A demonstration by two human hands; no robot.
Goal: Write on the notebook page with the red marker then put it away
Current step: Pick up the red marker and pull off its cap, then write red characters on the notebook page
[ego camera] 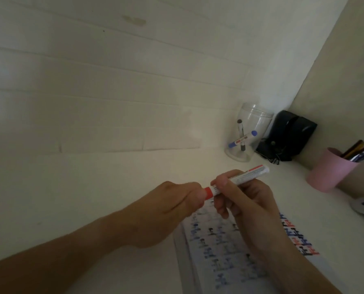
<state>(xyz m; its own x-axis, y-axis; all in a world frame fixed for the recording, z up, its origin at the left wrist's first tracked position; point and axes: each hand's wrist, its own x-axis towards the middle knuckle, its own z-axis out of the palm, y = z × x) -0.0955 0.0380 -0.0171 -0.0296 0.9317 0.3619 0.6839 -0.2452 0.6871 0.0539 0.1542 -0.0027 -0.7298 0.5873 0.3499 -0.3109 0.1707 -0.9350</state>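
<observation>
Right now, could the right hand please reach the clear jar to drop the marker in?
Probably yes: the right hand holds the marker, and bare desk lies between it and the clear jar. The left hand grips the red cap end.

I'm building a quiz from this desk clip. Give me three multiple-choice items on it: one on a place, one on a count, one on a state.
1. Where is the clear jar?
A. on the notebook
B. beside the black device, near the wall
C. inside the pink cup

2. How many markers are in the jar?
A. none
B. two
C. five

3. How is the red marker held?
A. by both hands
B. lying on the desk
C. in the jar

Key: 1 B, it touches the black device. 2 B, one blue, one black, crossed. 3 A, left hand on the red cap, right hand on the barrel.
</observation>
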